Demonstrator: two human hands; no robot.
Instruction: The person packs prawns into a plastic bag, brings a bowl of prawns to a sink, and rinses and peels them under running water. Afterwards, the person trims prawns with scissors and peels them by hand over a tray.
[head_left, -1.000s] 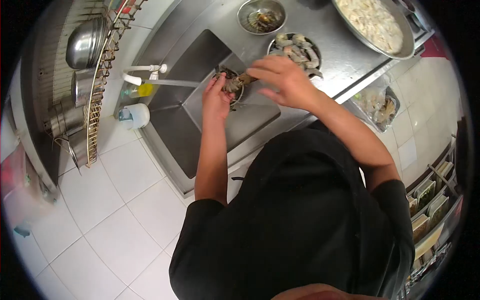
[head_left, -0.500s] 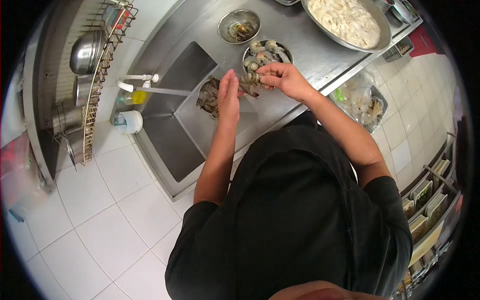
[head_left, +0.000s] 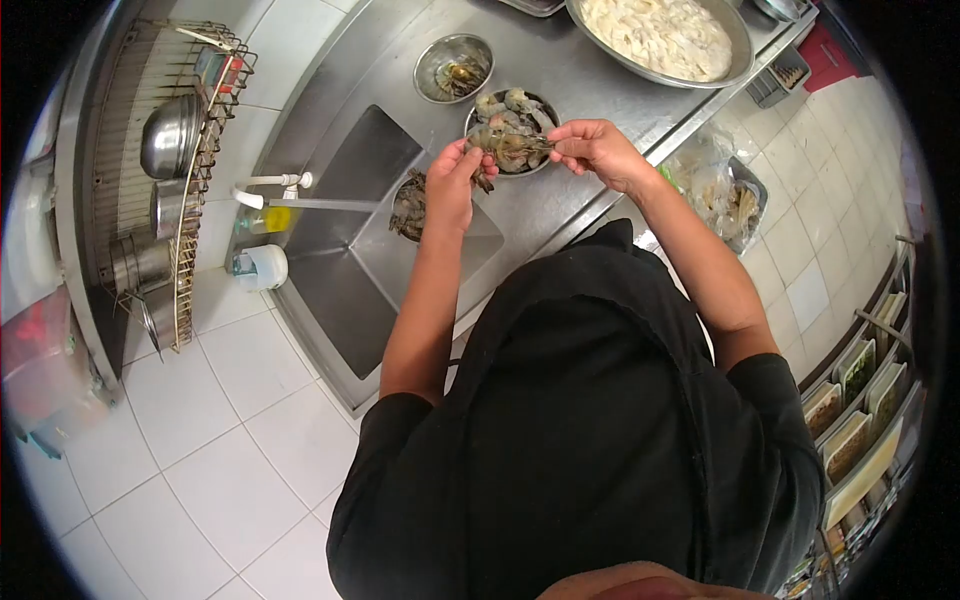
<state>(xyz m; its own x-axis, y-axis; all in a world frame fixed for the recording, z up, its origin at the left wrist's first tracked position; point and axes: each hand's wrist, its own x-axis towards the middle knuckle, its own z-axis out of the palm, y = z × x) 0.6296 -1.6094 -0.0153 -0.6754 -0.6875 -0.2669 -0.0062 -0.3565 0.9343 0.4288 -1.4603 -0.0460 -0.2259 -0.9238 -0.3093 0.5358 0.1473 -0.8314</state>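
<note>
**Left hand (head_left: pixel 452 188) and right hand (head_left: pixel 605 155) held one shrimp (head_left: pixel 520 143) between them**

The shrimp was stretched sideways above the near part of a metal bowl (head_left: pixel 556 112). My left hand was closed on one end of it, with the thumb and the fingers together, and my right hand was pinching the other end with the fingertips. More greyish shrimps (head_left: pixel 516 101) lay inside this bowl, below my fingers. Just beside it, on the steel counter (head_left: pixel 620 112), stood a smaller-looking bowl (head_left: pixel 430 73) with some dark and yellowish bits at its bottom.

To the left of my left hand, a pile of dark shrimps (head_left: pixel 408 204) was at the sink (head_left: pixel 340 300), and my hand covered a part of it. From the white tap (head_left: pixel 272 181) a thin stream of water (head_left: pixel 330 205) ran toward this pile. On the far right of the counter there was a wide metal basin (head_left: pixel 692 84), full of pale pieces (head_left: pixel 660 38).

Farther away, a wire rack (head_left: pixel 186 245) with metal bowls (head_left: pixel 170 140) was on the left side. On the right, down by the floor, I saw a grey tray (head_left: pixel 756 180) with clear plastic (head_left: pixel 700 178).
</note>
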